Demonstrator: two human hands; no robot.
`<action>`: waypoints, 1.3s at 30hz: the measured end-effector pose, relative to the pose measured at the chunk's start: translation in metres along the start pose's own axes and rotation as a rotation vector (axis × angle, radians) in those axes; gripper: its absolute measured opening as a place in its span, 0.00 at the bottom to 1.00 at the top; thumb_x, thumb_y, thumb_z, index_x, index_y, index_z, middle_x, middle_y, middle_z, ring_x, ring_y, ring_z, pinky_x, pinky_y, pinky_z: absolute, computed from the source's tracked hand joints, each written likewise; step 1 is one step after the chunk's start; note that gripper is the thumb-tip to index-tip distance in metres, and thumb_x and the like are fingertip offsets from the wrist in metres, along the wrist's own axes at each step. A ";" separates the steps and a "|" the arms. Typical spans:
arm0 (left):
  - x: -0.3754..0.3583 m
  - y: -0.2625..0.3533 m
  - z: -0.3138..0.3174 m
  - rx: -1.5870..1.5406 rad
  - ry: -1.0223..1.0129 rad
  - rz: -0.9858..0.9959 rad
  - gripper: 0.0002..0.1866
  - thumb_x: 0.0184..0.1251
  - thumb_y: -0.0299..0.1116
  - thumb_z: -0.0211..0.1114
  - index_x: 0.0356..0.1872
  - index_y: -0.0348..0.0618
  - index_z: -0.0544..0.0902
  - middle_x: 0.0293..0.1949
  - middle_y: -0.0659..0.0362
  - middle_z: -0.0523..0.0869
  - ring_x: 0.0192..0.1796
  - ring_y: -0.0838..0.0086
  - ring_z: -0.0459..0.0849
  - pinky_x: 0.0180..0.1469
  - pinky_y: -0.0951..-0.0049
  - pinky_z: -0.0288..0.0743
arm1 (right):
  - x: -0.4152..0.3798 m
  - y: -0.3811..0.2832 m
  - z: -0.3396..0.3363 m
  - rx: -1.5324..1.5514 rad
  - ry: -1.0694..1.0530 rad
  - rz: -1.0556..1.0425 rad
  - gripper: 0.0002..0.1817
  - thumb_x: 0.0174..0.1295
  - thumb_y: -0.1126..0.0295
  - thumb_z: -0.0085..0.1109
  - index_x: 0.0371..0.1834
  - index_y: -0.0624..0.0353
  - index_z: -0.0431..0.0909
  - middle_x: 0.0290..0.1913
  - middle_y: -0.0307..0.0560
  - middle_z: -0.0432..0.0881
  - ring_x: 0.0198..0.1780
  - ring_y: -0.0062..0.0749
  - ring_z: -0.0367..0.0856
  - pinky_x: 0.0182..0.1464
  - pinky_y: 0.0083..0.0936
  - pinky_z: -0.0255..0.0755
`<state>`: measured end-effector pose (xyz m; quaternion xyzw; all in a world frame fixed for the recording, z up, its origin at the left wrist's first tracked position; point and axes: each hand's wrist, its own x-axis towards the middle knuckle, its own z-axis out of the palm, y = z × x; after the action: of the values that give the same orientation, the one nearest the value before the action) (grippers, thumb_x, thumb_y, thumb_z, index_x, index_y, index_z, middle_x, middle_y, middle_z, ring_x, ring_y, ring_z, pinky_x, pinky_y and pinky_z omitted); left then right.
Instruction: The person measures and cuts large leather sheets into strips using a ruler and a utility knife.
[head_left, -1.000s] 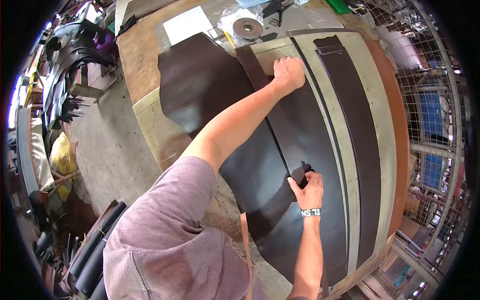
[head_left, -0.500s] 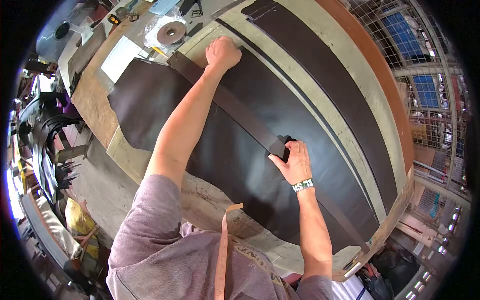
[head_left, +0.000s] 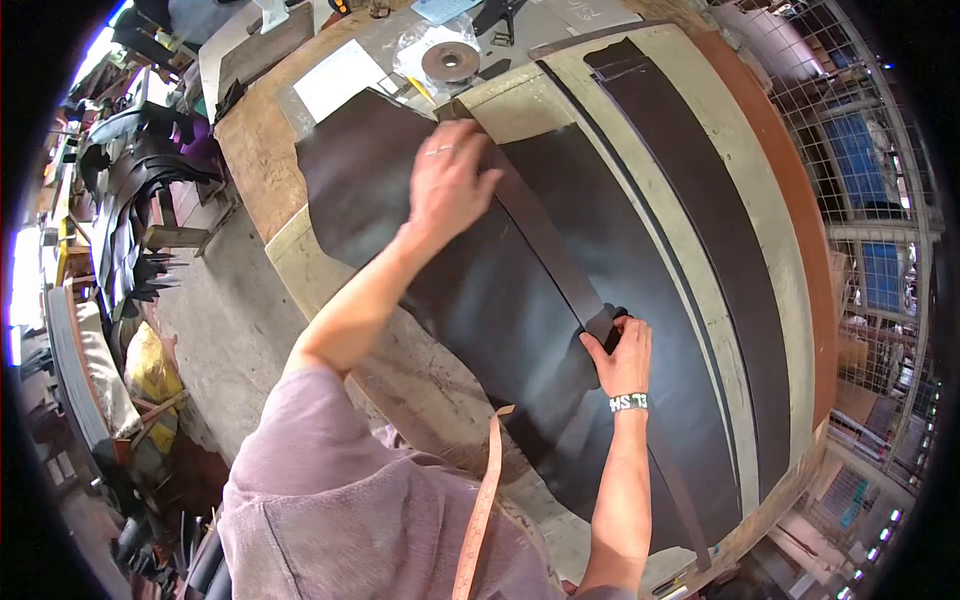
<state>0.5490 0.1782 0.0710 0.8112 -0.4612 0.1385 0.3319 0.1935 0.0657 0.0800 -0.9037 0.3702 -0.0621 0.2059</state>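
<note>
A large dark brown leather sheet (head_left: 380, 170) with an uneven outline lies on the pale work board (head_left: 520, 110). Across it runs a long, straight dark strip (head_left: 545, 225), like a ruler. Near the strip's upper end is my left hand (head_left: 450, 190), fingers somewhat apart and nothing visible in it; whether it touches the strip is unclear. Further down, my right hand (head_left: 627, 360) closes round a black object (head_left: 608, 322) on the strip, its thumb to the left. The object's shape is mostly hidden by the fingers.
Another dark leather band (head_left: 700, 180) lies along the board's far side. At the top are a tape roll (head_left: 450, 62), a white paper (head_left: 340, 80) and a yellow pencil (head_left: 420, 90). A measuring tape (head_left: 480, 520) hangs before my shirt. Wire mesh (head_left: 870, 170) stands at right.
My left hand has moved from beyond the strip back over its upper end, and its fingers have opened. My right hand keeps its hold on the black object. The view has shifted.
</note>
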 end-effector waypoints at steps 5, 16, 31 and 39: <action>-0.049 -0.056 -0.025 0.353 -0.223 -0.116 0.40 0.74 0.60 0.59 0.78 0.44 0.66 0.80 0.50 0.63 0.83 0.51 0.56 0.81 0.44 0.49 | -0.002 0.004 0.005 -0.001 0.007 -0.013 0.31 0.52 0.54 0.81 0.47 0.64 0.75 0.50 0.56 0.79 0.54 0.54 0.75 0.57 0.45 0.72; -0.057 -0.054 -0.022 0.396 -0.247 -0.158 0.42 0.77 0.65 0.51 0.81 0.46 0.62 0.83 0.54 0.59 0.85 0.54 0.51 0.82 0.43 0.44 | -0.004 0.002 0.004 -0.083 -0.003 0.018 0.32 0.53 0.53 0.79 0.50 0.65 0.76 0.51 0.56 0.80 0.56 0.54 0.76 0.58 0.45 0.73; -0.084 -0.058 -0.065 0.388 -0.228 -0.204 0.43 0.74 0.63 0.57 0.78 0.41 0.64 0.81 0.50 0.62 0.84 0.53 0.54 0.82 0.46 0.46 | -0.091 -0.008 0.015 -0.038 0.191 0.010 0.35 0.65 0.59 0.67 0.71 0.66 0.68 0.70 0.64 0.70 0.68 0.63 0.68 0.70 0.53 0.63; -0.168 -0.086 -0.119 0.487 -0.003 -0.505 0.47 0.67 0.65 0.64 0.73 0.32 0.70 0.77 0.40 0.65 0.81 0.42 0.56 0.80 0.45 0.50 | -0.321 0.010 0.041 -0.163 0.192 0.405 0.40 0.74 0.56 0.55 0.82 0.68 0.55 0.83 0.63 0.54 0.83 0.61 0.50 0.81 0.55 0.43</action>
<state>0.5406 0.3976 0.0346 0.9552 -0.1996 0.1569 0.1518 -0.0327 0.2953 0.0517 -0.8147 0.5654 -0.0751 0.1044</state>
